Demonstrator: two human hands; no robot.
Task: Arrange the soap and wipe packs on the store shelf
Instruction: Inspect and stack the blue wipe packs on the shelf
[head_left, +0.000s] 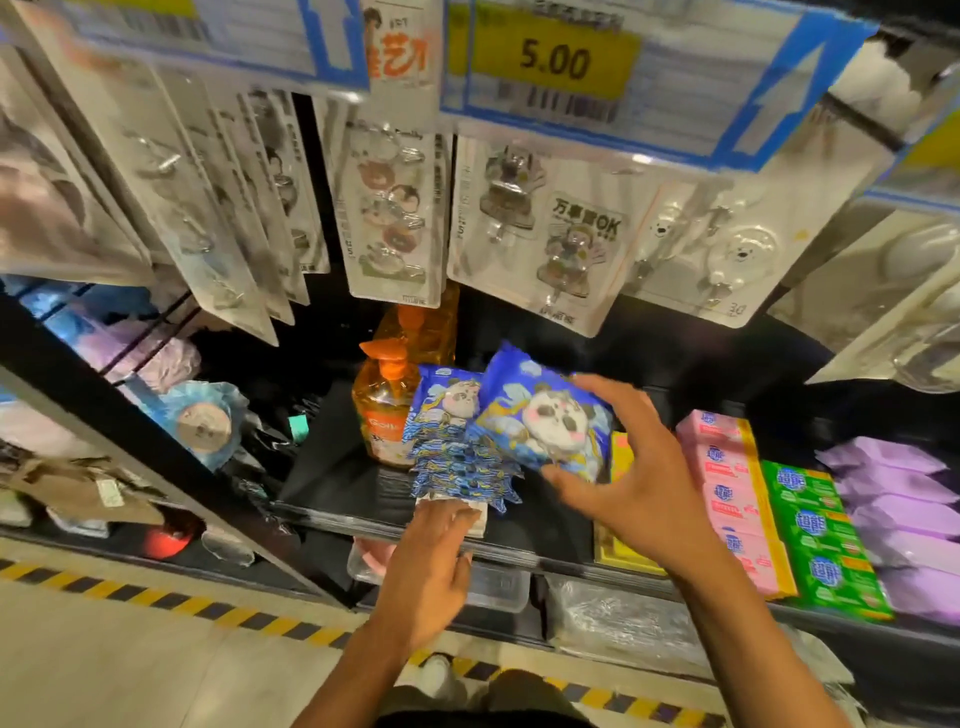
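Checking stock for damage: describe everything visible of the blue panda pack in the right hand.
The blue panda pack is a soft, glossy pouch with a white cartoon panda face and pale clouds. No tear shows. It is tilted, front toward the camera, above the shelf. The right hand grips it, thumb below, fingers over the top. Its left edge overlaps the row of matching packs.

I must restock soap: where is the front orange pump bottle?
In the head view, the orange pump bottle stands on the black shelf, left of the row of blue panda wipe packs.
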